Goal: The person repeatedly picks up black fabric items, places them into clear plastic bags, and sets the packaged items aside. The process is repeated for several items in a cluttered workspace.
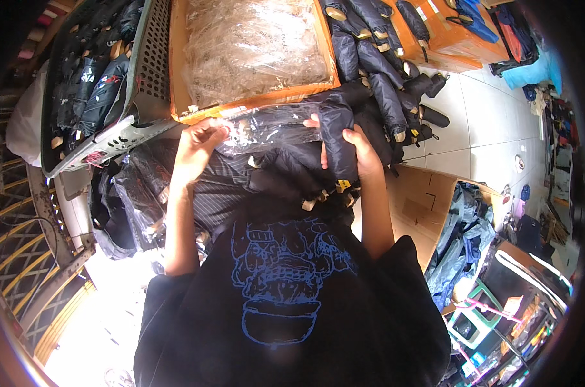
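My left hand (197, 149) pinches the end of a clear plastic sleeve (274, 125), which stretches across to the right. Closed round a folded black umbrella (337, 143), my right hand (366, 153) holds it upright in the picture, with the thumb on its near side. The sleeve's right end meets the umbrella; whether the umbrella is inside it, I cannot tell. Beneath both hands lies a heap of black folded umbrellas (286, 169), some with pale tan ends showing.
An orange-edged carton (334, 64) full of clear plastic sleeves stands ahead. Left of it is a grey perforated crate (152, 61) of umbrellas. More umbrellas (384, 97) pile up at the right. An open carton (428, 193) holds dark blue-grey fabric; white floor tiles (486, 122) lie beyond.
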A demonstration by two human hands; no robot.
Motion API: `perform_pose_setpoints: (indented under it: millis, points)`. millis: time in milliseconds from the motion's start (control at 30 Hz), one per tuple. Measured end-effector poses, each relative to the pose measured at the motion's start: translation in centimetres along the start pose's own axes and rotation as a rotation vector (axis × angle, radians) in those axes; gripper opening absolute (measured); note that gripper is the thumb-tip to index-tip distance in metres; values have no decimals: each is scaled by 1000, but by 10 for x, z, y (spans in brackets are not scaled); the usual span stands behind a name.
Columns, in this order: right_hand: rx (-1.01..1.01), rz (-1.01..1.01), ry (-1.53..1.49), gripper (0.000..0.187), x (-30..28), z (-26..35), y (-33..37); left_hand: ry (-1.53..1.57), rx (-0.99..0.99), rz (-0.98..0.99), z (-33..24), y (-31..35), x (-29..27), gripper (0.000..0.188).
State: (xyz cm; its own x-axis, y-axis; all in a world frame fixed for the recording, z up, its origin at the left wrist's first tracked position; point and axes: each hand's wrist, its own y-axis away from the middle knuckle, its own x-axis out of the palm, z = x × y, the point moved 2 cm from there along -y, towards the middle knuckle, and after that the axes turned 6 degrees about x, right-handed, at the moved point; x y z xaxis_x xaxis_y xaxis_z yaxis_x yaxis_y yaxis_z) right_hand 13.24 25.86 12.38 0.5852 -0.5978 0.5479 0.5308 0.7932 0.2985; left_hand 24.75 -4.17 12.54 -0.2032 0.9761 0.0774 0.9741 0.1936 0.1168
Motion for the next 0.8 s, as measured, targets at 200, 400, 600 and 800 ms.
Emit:
perform_pose_setpoints:
  millis: [200,400,600,800]
  points:
    - [-61,-64,-53,64,1,0,2,144,-161,-89,-13,5,18,39]
    - [-62,-101,-66,68,1,-5,3,56,-109,91,8,5,18,33]
    - [-64,-100,-45,65,-5,-3,15,52,-107,132,-28,10,1,46]
    - [28,30,320,83,25,54,29,-218,-62,505,-54,4,5,41]
